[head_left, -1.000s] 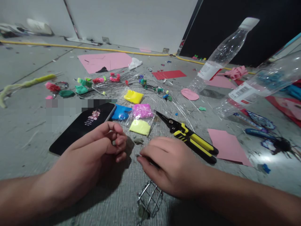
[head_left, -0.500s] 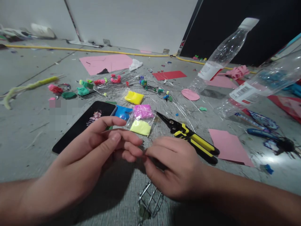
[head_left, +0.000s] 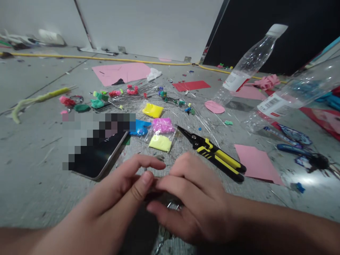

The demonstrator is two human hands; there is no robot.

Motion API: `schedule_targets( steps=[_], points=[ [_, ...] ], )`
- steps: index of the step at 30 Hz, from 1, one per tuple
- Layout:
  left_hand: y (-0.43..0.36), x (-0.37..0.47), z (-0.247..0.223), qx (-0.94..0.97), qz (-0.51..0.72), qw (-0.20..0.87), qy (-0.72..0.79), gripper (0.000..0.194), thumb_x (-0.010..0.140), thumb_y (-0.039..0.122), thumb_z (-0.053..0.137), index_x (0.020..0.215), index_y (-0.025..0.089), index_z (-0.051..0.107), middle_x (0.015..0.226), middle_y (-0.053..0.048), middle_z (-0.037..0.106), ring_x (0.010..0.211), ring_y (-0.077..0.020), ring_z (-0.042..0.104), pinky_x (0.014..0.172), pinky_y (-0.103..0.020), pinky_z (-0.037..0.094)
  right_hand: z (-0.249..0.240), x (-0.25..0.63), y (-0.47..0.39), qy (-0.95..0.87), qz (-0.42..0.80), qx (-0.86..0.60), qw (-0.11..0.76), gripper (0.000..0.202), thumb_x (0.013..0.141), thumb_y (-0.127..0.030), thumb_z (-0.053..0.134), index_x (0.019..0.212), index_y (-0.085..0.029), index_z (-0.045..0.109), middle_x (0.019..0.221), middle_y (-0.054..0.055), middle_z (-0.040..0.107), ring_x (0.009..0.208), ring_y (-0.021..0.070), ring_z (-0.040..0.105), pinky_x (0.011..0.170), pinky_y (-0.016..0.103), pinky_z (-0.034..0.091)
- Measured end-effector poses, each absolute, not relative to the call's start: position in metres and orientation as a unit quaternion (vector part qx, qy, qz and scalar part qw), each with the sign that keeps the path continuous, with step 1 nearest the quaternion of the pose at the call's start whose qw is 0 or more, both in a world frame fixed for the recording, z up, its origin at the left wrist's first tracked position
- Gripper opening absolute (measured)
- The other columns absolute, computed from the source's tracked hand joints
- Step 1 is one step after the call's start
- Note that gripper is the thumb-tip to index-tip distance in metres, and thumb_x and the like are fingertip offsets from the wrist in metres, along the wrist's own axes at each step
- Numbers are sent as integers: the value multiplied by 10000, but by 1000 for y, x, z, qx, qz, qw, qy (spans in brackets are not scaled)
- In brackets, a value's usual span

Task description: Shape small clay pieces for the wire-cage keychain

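Close together above the floor (head_left: 39, 191), the two hands meet at their fingertips. The left hand (head_left: 122, 202) is curled, its thumb bent in toward its fingers; the right hand (head_left: 196, 202) arches over from the other side, with its thumb apart below the index finger. Whether either one pinches something small between the fingers cannot be told, since the fingers cover that spot.

Under the right hand, the wire cage (head_left: 174, 204) lies on the floor, mostly hidden. Just beyond the fingertips sits a small grey-green piece (head_left: 159, 157), and past it lie four clay packets: pale yellow (head_left: 160, 142), pink (head_left: 163, 125), blue (head_left: 139, 127) and bright yellow (head_left: 153, 110). The black-and-yellow pliers (head_left: 212, 152) rest to their right, tips toward the packets, with a pink paper piece (head_left: 257, 163) beside the handles. A phone (head_left: 106, 152), partly pixelated, lies beyond the left hand. Farther off are colourful clay-covered wires (head_left: 97, 103), two plastic bottles (head_left: 237, 80) and a yellow cable (head_left: 119, 59) along the floor's far edge by the wall (head_left: 146, 24).
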State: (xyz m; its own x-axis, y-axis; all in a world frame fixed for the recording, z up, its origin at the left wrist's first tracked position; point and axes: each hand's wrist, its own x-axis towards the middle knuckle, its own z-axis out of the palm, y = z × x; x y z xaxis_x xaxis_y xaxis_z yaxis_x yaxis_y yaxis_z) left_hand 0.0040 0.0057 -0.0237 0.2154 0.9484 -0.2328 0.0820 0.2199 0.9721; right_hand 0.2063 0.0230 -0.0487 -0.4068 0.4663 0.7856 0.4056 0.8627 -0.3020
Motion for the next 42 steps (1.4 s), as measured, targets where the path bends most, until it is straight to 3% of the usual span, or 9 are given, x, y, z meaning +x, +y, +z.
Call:
schedule_targets(
  steps=[4, 9, 16, 21, 25, 29, 35, 39, 42],
  points=[
    [-3, -4, -27, 487, 320, 635, 507, 280, 913, 339, 820, 1191, 314, 805, 1041, -39, 825, 1039, -272, 771, 842, -274, 642, -49, 202, 24, -834, 18, -249, 492, 176, 1016, -212, 628, 855, -168, 682, 715, 8, 650, 642, 159, 525, 573, 352, 414],
    [-5, 1, -22, 489, 319, 664, 467, 172, 973, 417, 761, 1084, 301, 823, 910, -36, 821, 926, -246, 765, 807, -288, 640, -44, 210, 24, -840, 38, -245, 482, 91, 905, -102, 662, 944, -124, 741, 742, 20, 661, 658, 153, 544, 555, 325, 420],
    [3, 6, -27, 502, 308, 661, 465, 220, 911, 495, 824, 884, 278, 846, 802, -15, 829, 752, -170, 720, 684, -216, 575, -42, 219, 22, -850, 73, -239, 464, 133, 929, -152, 694, 1045, -156, 759, 755, 2, 683, 662, 137, 588, 572, 296, 469],
    [6, 6, -28, 472, 321, 674, 469, 144, 845, 418, 890, 849, 278, 858, 756, -8, 818, 708, -163, 729, 635, -201, 575, -46, 220, 17, -841, 88, -268, 461, 83, 937, -150, 735, 1003, -198, 750, 761, -17, 689, 682, 133, 608, 599, 291, 487],
    [7, 6, -26, 483, 309, 676, 463, 105, 845, 366, 887, 929, 303, 888, 821, -27, 850, 782, -200, 779, 710, -239, 621, -45, 222, 21, -851, 89, -251, 453, 58, 959, -157, 692, 953, -173, 747, 768, -4, 671, 683, 142, 582, 611, 312, 483],
    [10, 3, -25, 541, 284, 655, 445, 46, 868, 325, 859, 872, 301, 898, 815, -34, 861, 785, -199, 780, 739, -233, 614, -42, 221, 26, -885, 92, -187, 415, 189, 985, -154, 631, 813, -149, 709, 739, 15, 649, 638, 131, 552, 572, 298, 473],
    [12, 2, -22, 541, 301, 639, 457, 177, 922, 376, 811, 796, 260, 856, 756, -36, 821, 679, -171, 712, 624, -214, 568, -39, 221, 31, -812, 176, -272, 485, 99, 897, -79, 639, 882, -177, 639, 783, -16, 611, 652, 96, 579, 574, 211, 493],
    [16, 2, -19, 573, 328, 611, 438, 169, 927, 369, 816, 792, 277, 859, 783, -18, 781, 673, -147, 668, 637, -208, 554, -39, 226, 38, -795, 182, -281, 506, 160, 956, -101, 575, 822, -187, 580, 735, -19, 567, 668, 109, 573, 613, 235, 493],
    [17, 1, -20, 577, 332, 614, 424, 262, 955, 382, 786, 730, 251, 815, 693, -2, 701, 601, -126, 583, 588, -201, 515, -42, 228, 39, -807, 179, -276, 490, 172, 1029, -162, 615, 859, -177, 627, 765, -3, 620, 690, 114, 611, 616, 232, 504]
  ],
)
